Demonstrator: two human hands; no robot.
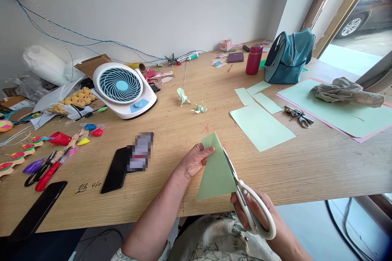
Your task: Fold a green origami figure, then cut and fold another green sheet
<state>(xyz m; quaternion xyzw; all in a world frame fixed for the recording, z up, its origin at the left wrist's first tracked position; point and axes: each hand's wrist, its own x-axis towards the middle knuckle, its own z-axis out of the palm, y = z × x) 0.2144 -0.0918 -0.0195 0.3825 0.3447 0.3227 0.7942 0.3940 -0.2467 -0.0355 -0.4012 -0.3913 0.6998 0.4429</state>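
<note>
At lower centre, my left hand [193, 162] pinches the green paper [212, 175], fingertips hidden behind it. The white scissors [241, 186] meet its right edge, blade spread unclear; my right hand [271, 208], partly covered, grips their handles. Tabletop [245, 159] stretches up to the centre-right green sheets [261, 128].

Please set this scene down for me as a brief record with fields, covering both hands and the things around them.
Left hand: grips the green paper near its far end
Right hand: holds white-handled scissors
Blades: along the paper's right edge
Surface: wooden table
Beyond the hands: two small paper figures
Right of the hands: loose green sheets, keys
Left of the hands: black phone, white fan
Farther back: red flask, teal bag
</note>
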